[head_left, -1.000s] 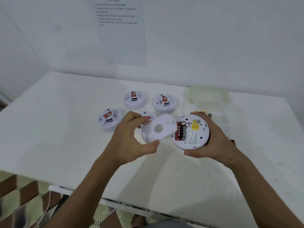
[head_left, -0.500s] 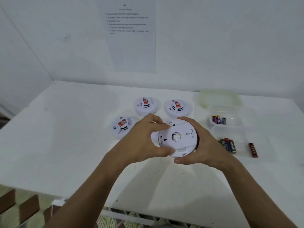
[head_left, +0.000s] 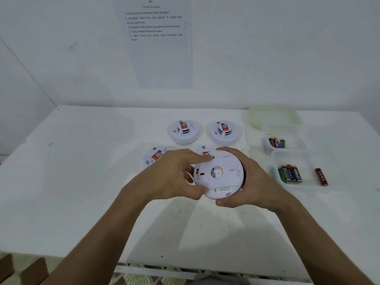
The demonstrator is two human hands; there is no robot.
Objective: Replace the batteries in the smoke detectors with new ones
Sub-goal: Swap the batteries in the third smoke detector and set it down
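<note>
Smoke detector [head_left: 219, 174] held underside-up just above the worktop [head_left: 82, 182], near its front middle — right hand [head_left: 249, 181] cups the body, fingers curled round the far rim, thumb on the near edge. Left hand [head_left: 168, 177] pinches the back cover [head_left: 221, 161] between forefinger up top and thumb below, apparently seating or twisting it on. Risk: cover looks slightly off-centre, so forcing the twist before the tabs line up could jam it or leave it half-latched. Can't see inside, so cell polarity is unverifiable. Also — loose battery [head_left: 321, 177] lies on the worktop beside the near container [head_left: 287, 161]; old and new cells could get mixed. Four other detectors sit behind the hands.
</note>
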